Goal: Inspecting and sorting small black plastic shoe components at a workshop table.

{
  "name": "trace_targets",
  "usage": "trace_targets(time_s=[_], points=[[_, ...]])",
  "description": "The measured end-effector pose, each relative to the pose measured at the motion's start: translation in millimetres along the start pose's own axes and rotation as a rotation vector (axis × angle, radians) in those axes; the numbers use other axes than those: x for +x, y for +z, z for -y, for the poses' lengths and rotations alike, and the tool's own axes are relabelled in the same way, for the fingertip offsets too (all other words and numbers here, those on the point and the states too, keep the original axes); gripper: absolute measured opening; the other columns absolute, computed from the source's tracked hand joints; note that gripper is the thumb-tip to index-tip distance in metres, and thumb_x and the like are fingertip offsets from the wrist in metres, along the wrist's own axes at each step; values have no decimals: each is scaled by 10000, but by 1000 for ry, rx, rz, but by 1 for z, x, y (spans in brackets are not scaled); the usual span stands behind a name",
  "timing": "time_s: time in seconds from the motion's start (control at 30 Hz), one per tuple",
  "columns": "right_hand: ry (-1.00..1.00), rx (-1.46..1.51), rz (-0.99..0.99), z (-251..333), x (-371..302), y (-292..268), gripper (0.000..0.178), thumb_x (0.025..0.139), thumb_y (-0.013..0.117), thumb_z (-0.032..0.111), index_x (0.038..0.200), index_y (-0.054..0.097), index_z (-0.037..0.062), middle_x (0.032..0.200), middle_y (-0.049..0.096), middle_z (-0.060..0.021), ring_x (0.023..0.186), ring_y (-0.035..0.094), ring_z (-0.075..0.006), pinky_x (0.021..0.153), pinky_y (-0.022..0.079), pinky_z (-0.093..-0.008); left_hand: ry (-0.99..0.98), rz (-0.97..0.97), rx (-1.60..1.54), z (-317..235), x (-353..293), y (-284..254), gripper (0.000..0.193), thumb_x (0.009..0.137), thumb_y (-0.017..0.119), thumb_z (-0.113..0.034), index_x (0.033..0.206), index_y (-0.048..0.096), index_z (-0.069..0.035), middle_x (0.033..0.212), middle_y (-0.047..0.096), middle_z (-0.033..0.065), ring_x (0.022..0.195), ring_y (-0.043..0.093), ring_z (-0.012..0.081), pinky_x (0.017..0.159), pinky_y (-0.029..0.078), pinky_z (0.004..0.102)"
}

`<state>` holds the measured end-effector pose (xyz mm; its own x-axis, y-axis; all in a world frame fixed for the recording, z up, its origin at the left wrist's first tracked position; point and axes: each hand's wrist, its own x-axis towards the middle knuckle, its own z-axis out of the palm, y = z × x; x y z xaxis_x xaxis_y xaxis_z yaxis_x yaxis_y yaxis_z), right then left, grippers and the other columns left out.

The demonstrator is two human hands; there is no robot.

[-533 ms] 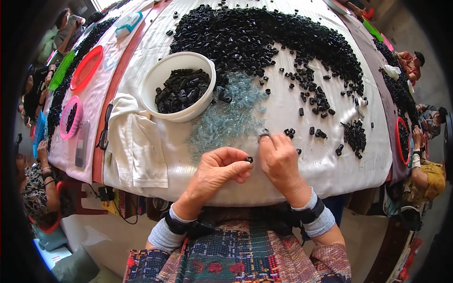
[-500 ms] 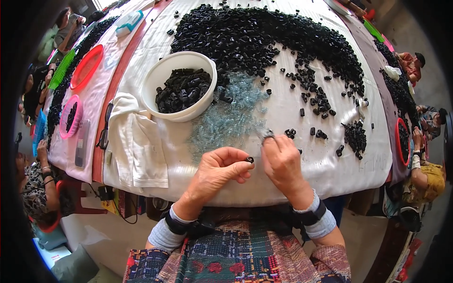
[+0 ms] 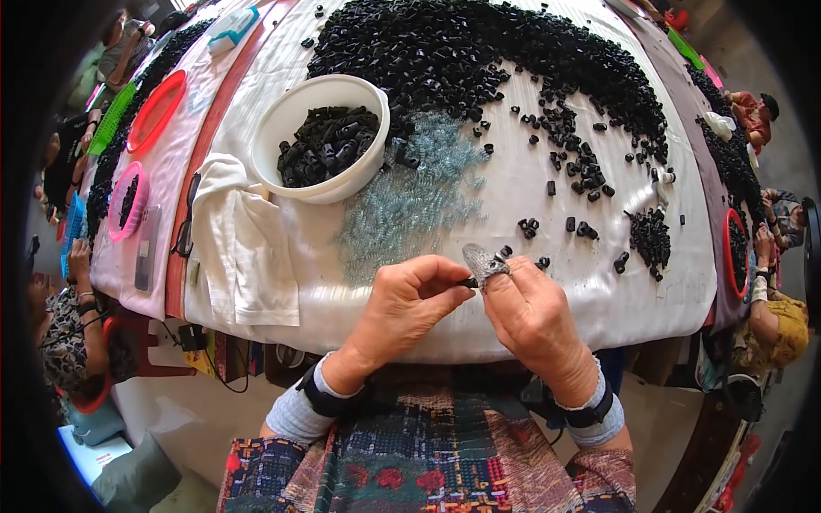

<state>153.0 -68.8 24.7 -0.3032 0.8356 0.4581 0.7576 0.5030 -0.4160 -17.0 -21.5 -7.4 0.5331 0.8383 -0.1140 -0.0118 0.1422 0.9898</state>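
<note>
Near the front of the cloth, my left hand [image 3: 409, 308] pinches a small black plastic piece [image 3: 469, 283] between thumb and forefinger. Close beside it my right hand [image 3: 540, 315] has its fingers bent together, their tips almost meeting that piece. A grey, rough-textured covering [image 3: 484, 263] shows at the end of a right finger. Whether the right fingers hold anything small cannot be made out. Just beyond my hands lies a loose spread of thin, shiny small springs [image 3: 402, 214]. A white bowl [image 3: 265, 128] of black parts [image 3: 329, 150] stands beyond them to the left.
A large heap of small black pieces [image 3: 445, 60] covers the table's far side. At right lies a small pile of thin black pieces [image 3: 649, 239]. A white folded cloth [image 3: 244, 248] is at left. Other people [image 3: 774, 329] work at both sides.
My two hands have come closer together, bringing the black piece up to the right fingertips. The right hand has moved slightly down and right, and the view has shifted a little.
</note>
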Motion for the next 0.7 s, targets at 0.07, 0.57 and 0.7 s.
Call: trace_targets(time_s=[0.07,0.57,0.7], points=[[15,37,-18,-1,-3,1,245,691,606,-56,932,561,-61,811,563,-158,718,564,-308,603,482,-377,5,-1,11,-6,0,1,194,784,684,4,970,632,31,851,667,54,746,626,103,672,520,227],[198,241,-360,-2,-23,17,284,711,647,-100,986,609,-41,815,586,-162,655,569,-290,578,482,-348,-153,106,-276,-4,4,6,195,821,666,-58,989,636,36,826,663,82,718,625,119,657,519,241],[172,180,-355,-6,-24,18,310,669,645,-115,969,602,-50,819,570,-160,676,553,-297,572,479,-361,-136,87,-253,-2,5,8,200,815,672,-49,993,637,36,823,663,76,717,625,116,660,518,236]])
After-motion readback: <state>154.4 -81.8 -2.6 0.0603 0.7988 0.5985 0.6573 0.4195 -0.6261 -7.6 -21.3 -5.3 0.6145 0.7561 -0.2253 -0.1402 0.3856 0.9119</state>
